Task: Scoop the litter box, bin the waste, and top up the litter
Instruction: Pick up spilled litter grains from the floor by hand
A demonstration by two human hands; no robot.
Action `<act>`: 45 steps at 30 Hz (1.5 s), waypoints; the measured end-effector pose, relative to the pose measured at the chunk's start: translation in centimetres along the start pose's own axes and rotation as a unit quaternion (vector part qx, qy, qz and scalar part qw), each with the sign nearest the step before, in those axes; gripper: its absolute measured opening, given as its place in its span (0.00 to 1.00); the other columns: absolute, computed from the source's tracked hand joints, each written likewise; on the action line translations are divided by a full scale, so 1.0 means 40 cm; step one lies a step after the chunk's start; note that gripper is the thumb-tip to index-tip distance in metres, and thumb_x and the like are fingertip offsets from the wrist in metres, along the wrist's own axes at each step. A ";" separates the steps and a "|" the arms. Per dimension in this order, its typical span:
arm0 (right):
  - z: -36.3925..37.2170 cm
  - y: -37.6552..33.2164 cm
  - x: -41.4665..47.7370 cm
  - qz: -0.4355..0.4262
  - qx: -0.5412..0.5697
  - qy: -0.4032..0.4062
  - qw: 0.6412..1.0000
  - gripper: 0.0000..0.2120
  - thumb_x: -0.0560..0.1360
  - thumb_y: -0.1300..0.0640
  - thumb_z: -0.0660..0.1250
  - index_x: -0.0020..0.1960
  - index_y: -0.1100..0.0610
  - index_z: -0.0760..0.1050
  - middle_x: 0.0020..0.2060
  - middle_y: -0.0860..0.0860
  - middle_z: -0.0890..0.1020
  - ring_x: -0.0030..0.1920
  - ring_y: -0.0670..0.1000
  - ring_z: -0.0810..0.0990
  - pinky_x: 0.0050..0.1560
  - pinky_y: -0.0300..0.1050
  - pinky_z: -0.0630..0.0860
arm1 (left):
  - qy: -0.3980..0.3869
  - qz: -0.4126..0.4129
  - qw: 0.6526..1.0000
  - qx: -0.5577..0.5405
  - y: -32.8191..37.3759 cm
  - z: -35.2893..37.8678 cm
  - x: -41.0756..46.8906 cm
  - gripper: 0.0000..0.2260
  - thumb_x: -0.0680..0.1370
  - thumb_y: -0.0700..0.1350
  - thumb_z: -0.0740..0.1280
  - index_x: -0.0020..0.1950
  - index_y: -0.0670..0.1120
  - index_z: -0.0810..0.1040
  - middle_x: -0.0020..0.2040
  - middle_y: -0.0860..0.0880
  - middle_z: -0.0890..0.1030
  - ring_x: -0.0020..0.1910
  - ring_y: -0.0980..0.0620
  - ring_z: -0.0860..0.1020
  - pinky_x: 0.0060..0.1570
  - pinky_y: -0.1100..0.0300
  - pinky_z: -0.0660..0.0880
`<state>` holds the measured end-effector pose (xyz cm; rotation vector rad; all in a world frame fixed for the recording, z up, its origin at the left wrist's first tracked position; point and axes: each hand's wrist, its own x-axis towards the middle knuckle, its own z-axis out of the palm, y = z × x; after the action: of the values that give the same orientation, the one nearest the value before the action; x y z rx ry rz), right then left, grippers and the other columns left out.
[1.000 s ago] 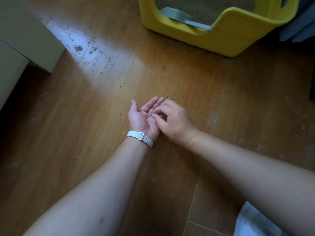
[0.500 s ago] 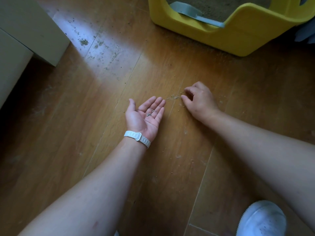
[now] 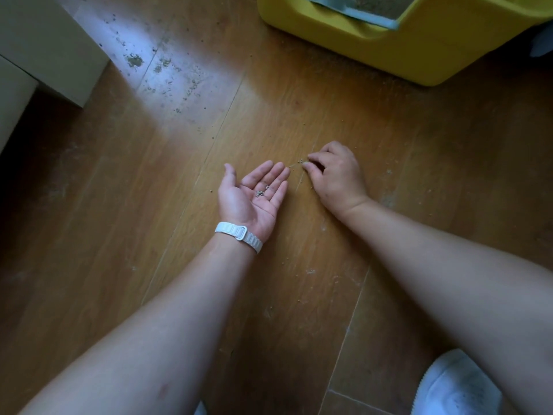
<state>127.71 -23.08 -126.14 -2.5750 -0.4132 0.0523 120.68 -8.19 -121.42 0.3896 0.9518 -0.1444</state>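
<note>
Floor: wooden planks [image 3: 269,115] are carrying spilled litter [image 3: 134,60], thickest in the sunlit patch at upper left.
Litter box: yellow litter box [image 3: 359,46] is standing at the top edge, well apart from both hands, with a grey scoop [image 3: 353,12] lying in it, its end at the front lip.
Left hand: left hand [image 3: 251,196] is lying palm up with fingers straight, carrying a small cluster of litter granules [image 3: 261,192] in the palm; a white watch band [image 3: 238,236] is circling the wrist.
Right hand: right hand [image 3: 338,175] is reaching palm down with fingers curled, thumb and forefinger tips meeting the floor just beside loose granules [image 3: 300,161]; whether they are pinching one cannot be told.
</note>
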 end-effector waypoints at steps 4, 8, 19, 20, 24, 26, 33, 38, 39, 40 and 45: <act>0.009 -0.003 0.005 0.012 0.018 0.022 1.000 0.06 0.73 0.59 0.71 0.45 0.61 0.84 0.40 0.56 0.80 0.43 0.57 0.78 0.46 0.40 0.67 | 0.001 -0.004 1.000 0.000 -0.004 -0.003 0.006 0.33 0.81 0.63 0.51 0.58 0.34 0.77 0.53 0.36 0.83 0.54 0.40 0.82 0.59 0.49 0.76; 0.009 -0.002 0.010 -0.002 0.007 0.022 1.000 0.04 0.73 0.61 0.70 0.41 0.61 0.81 0.39 0.56 0.80 0.42 0.57 0.78 0.46 0.41 0.68 | 0.003 -0.006 1.000 -0.002 -0.006 -0.005 0.013 0.33 0.81 0.63 0.51 0.58 0.34 0.77 0.54 0.36 0.83 0.55 0.40 0.82 0.61 0.49 0.75; 0.002 -0.047 -0.016 -0.041 0.032 -0.008 0.999 0.05 0.73 0.62 0.65 0.41 0.63 0.77 0.41 0.60 0.78 0.43 0.62 0.77 0.47 0.47 0.69 | 0.012 -0.004 1.000 -0.009 -0.025 -0.007 0.016 0.32 0.81 0.63 0.52 0.59 0.34 0.77 0.53 0.36 0.82 0.54 0.40 0.82 0.59 0.49 0.77; -0.002 -0.067 -0.032 -0.053 0.058 -0.009 0.997 0.05 0.73 0.61 0.64 0.41 0.63 0.77 0.40 0.60 0.78 0.42 0.61 0.77 0.47 0.45 0.68 | 0.014 -0.002 1.000 -0.017 -0.026 -0.005 0.016 0.32 0.81 0.62 0.52 0.58 0.34 0.77 0.53 0.35 0.82 0.53 0.40 0.82 0.57 0.50 0.78; -0.006 -0.138 -0.097 -0.113 0.133 -0.045 0.984 0.04 0.73 0.62 0.66 0.41 0.62 0.78 0.41 0.58 0.79 0.44 0.59 0.78 0.49 0.49 0.72 | -0.001 -0.013 0.999 -0.035 -0.029 0.011 0.012 0.30 0.81 0.61 0.53 0.54 0.34 0.77 0.53 0.34 0.80 0.53 0.39 0.80 0.53 0.48 0.79; -0.007 -0.146 -0.109 -0.123 0.139 -0.045 0.982 0.03 0.72 0.62 0.68 0.42 0.62 0.79 0.41 0.57 0.78 0.44 0.58 0.78 0.50 0.45 0.71 | -0.008 -0.021 0.999 -0.023 -0.027 0.021 0.008 0.31 0.81 0.62 0.52 0.53 0.34 0.77 0.58 0.33 0.79 0.58 0.37 0.79 0.61 0.45 0.75; -0.054 -0.035 -0.024 -0.008 0.057 -0.026 0.998 0.09 0.75 0.57 0.69 0.50 0.62 0.82 0.45 0.58 0.80 0.47 0.58 0.79 0.50 0.45 0.73 | -0.005 -0.007 1.000 -0.012 -0.009 0.012 0.016 0.31 0.82 0.61 0.50 0.58 0.34 0.77 0.54 0.36 0.82 0.54 0.40 0.82 0.57 0.49 0.77; -0.066 0.027 0.021 0.024 -0.001 -0.084 0.996 0.16 0.76 0.50 0.69 0.58 0.59 0.80 0.51 0.53 0.77 0.53 0.53 0.75 0.53 0.41 0.70 | 0.000 -0.008 1.000 -0.014 -0.003 0.007 0.016 0.32 0.82 0.61 0.50 0.60 0.34 0.77 0.54 0.36 0.82 0.55 0.40 0.82 0.58 0.50 0.77; -0.066 0.028 0.027 0.019 0.000 -0.085 0.996 0.17 0.75 0.49 0.70 0.59 0.59 0.79 0.51 0.53 0.77 0.53 0.52 0.75 0.54 0.42 0.70 | 0.001 -0.008 1.000 -0.015 -0.002 0.006 0.017 0.32 0.82 0.61 0.50 0.60 0.34 0.77 0.54 0.36 0.82 0.54 0.40 0.82 0.58 0.50 0.77; -0.065 0.026 0.032 0.018 0.001 -0.083 0.996 0.18 0.75 0.48 0.70 0.60 0.59 0.79 0.51 0.54 0.77 0.53 0.52 0.75 0.55 0.42 0.71 | 0.003 -0.008 1.000 -0.015 -0.002 0.005 0.017 0.32 0.82 0.61 0.50 0.60 0.34 0.77 0.54 0.36 0.82 0.55 0.40 0.82 0.58 0.50 0.77; -0.039 0.023 0.032 0.022 0.023 -0.034 0.999 0.17 0.73 0.50 0.73 0.56 0.60 0.81 0.47 0.54 0.79 0.48 0.52 0.77 0.50 0.41 0.73 | 0.005 -0.004 1.000 -0.014 0.002 0.002 0.019 0.31 0.82 0.61 0.51 0.58 0.35 0.77 0.54 0.36 0.82 0.55 0.40 0.81 0.61 0.49 0.75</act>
<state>129.36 -24.22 -125.21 -2.5427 -0.3766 0.1627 121.18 -8.12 -121.99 0.3603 0.9641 -0.1356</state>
